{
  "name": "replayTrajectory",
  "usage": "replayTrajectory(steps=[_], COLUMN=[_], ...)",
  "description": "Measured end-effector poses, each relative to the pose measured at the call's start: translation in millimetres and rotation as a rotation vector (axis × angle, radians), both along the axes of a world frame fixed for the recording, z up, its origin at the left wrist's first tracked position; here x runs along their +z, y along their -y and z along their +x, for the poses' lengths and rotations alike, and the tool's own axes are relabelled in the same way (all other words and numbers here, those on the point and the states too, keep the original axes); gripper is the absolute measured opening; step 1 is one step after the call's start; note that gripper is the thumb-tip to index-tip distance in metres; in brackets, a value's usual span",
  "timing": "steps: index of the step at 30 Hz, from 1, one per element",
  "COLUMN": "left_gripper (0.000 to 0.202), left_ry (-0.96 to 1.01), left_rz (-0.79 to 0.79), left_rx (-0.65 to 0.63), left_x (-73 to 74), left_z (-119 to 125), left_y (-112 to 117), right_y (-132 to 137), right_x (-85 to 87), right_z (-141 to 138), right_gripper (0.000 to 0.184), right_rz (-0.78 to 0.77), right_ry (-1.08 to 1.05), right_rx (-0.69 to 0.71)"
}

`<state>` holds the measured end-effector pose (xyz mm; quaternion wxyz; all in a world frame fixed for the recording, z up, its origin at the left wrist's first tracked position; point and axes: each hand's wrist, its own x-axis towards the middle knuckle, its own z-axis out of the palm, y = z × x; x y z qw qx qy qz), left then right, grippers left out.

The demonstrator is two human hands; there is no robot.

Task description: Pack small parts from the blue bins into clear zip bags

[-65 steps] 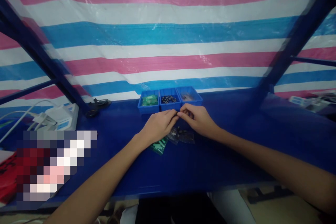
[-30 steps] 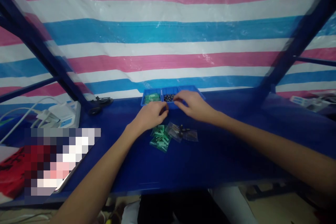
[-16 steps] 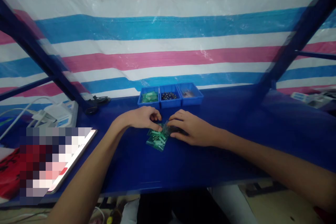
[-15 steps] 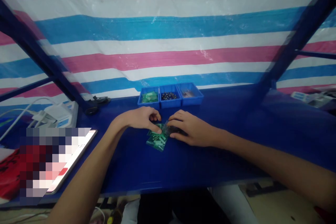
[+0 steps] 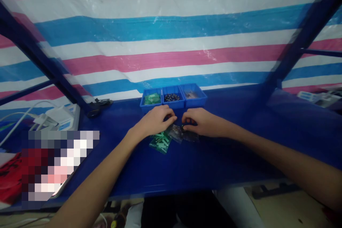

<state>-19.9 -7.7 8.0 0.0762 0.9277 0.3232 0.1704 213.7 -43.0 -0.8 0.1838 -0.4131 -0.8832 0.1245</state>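
My left hand point(image 5: 157, 121) rests knuckles up on the blue table point(image 5: 219, 156), fingers curled over the far edge of a pile of clear bags with green parts point(image 5: 160, 141). My right hand point(image 5: 199, 121) lies just to its right, fingers bent and pinched at a clear bag with small dark parts point(image 5: 177, 132). What the fingertips hold is too small to make out. Three small blue bins stand just beyond the hands: one with green parts point(image 5: 151, 99), one with black parts point(image 5: 172, 97), one with brownish parts point(image 5: 192, 94).
A striped pink, white and blue tarp point(image 5: 165, 32) hangs behind the table. Dark blue frame bars point(image 5: 40, 53) slant down at both sides. White devices with cables point(image 5: 53, 117) and a black clamp-like piece point(image 5: 97, 105) sit at left. A blurred flat item point(image 5: 57, 164) lies at near left.
Both hands moved slightly away from me toward the bins. The right hand came off the dark-part bags, which now show between the hands.
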Motion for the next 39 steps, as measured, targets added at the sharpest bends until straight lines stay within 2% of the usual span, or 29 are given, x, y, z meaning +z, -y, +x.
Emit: replayTrajectory(steps=[3, 8, 16, 27, 39], left_gripper=[0.029, 0.027, 0.022, 0.021, 0.023], left_ry=[-0.028, -0.001, 0.007, 0.011, -0.040], left_rz=[0.201, 0.271, 0.258, 0.237, 0.211], left_rx=[0.054, 0.098, 0.128, 0.150, 0.113], left_x=[-9.8, -11.3, -12.6, -14.8, -19.5], left_z=[5.1, 3.1, 6.8, 5.5, 8.0], left_y=[1.3, 1.0, 4.2, 2.1, 1.7], right_y=[-2.0, -2.3, -2.4, -4.4, -14.3], right_x=[-3.5, -9.8, -15.7, -24.4, -28.4], right_z=[-0.5, -4.6, -12.0, -17.3, -12.6], right_gripper=[0.006, 0.005, 0.010, 0.018, 0.020], right_rz=[0.012, 0.027, 0.002, 0.127, 0.110], right_ry=[-0.006, -0.050, -0.094, -0.101, -0.151], right_rx=[0.015, 0.035, -0.008, 0.010, 0.023])
